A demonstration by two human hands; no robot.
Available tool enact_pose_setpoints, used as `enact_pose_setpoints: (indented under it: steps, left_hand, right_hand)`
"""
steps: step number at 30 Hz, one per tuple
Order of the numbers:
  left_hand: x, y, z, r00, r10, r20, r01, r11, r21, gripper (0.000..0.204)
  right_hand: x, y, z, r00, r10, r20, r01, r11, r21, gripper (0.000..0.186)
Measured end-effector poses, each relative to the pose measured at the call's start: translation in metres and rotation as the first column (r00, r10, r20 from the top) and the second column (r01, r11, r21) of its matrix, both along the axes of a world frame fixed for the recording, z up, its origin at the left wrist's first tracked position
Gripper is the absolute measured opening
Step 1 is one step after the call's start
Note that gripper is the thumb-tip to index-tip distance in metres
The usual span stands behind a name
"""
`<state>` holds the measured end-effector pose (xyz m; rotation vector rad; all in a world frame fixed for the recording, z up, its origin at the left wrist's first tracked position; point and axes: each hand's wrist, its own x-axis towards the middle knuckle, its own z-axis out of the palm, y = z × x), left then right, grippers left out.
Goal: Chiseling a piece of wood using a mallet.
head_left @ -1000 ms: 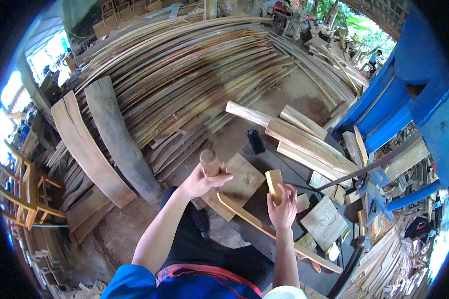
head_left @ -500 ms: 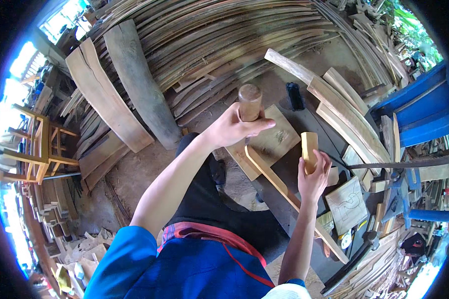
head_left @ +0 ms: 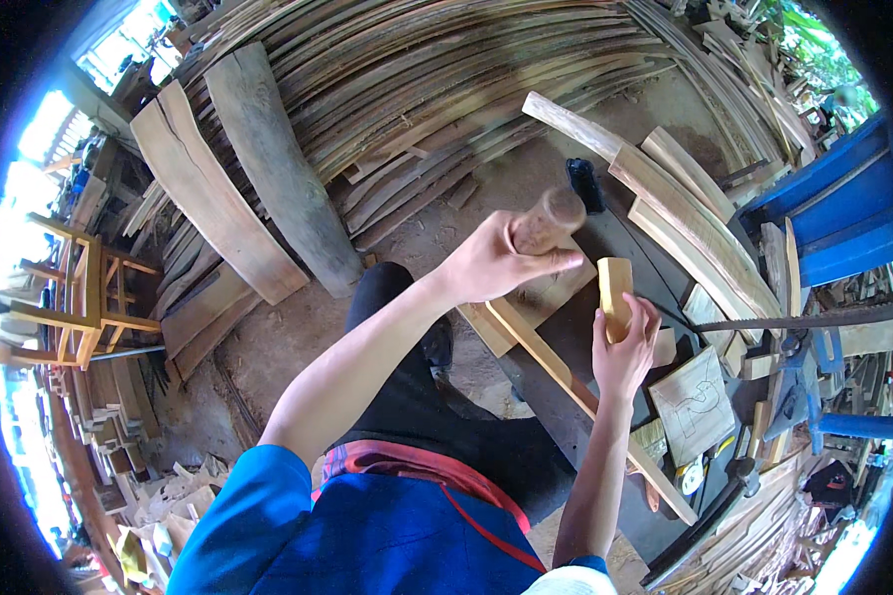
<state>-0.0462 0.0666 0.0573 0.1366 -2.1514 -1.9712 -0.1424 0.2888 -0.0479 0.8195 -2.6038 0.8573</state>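
My left hand (head_left: 494,256) is closed around a thick round wooden piece (head_left: 551,218), its blunt end pointing up and to the right; the lower part is hidden in my grip. A yellowish rectangular wooden block (head_left: 615,296) stands upright in my right hand (head_left: 628,359), pinched between thumb and fingers. Both hands are over a dark worktop (head_left: 536,375). Beneath my left hand lies a flat wooden board (head_left: 566,296), partly covered. Between the hands, a long narrow wooden strip (head_left: 546,355) runs diagonally down to the right.
Right of my right hand lies a square board (head_left: 693,405) with a drawn outline, near a tape measure (head_left: 692,476). Long planks (head_left: 700,228) lean at the far right, beside a blue machine (head_left: 853,208) and a saw blade (head_left: 804,322). A wooden chair (head_left: 84,288) stands left.
My left hand has moved right and slightly down, tilting the round wooden piece rightward, nearer the block. My right hand has barely moved.
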Motion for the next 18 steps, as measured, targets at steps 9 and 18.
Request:
enact_pose_setpoints:
  steps: [9, 18]
  left_hand:
    - [0.009, -0.041, -0.032, 0.978, 0.188, -0.093, -0.091, 0.78, 0.619, 0.03]
    - [0.018, -0.043, -0.031, 0.983, 0.155, -0.094, -0.074, 0.818, 0.57, 0.03]
  right_hand:
    - [0.001, -0.001, 0.001, 1.0, -0.009, 0.025, 0.009, 1.0, -0.024, 0.039]
    - [0.002, -0.002, 0.001, 0.999, -0.017, 0.031, 0.017, 1.0, 0.001, 0.039]
